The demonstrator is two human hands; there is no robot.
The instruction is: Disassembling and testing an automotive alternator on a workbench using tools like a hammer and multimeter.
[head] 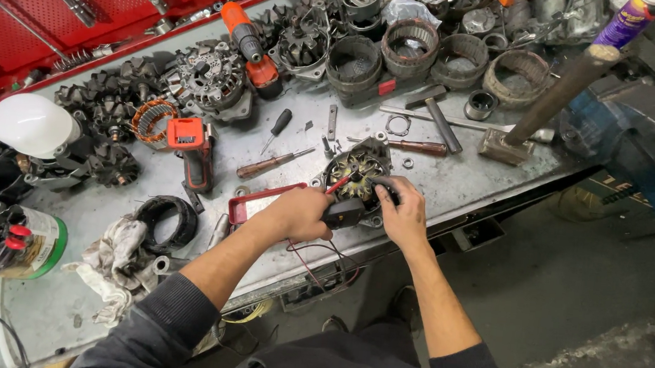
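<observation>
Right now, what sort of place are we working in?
Probably an auto-electrical repair workshop: a metal workbench crowded with stripped alternator parts, a blue bench vise, and a red tool board behind.

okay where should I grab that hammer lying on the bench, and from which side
Grip the hammer on its dark handle, near the lower free end, coming from above on the bench's front side. It lies flat with the head toward the stator rings, so the handle end is the clearer part.
</observation>
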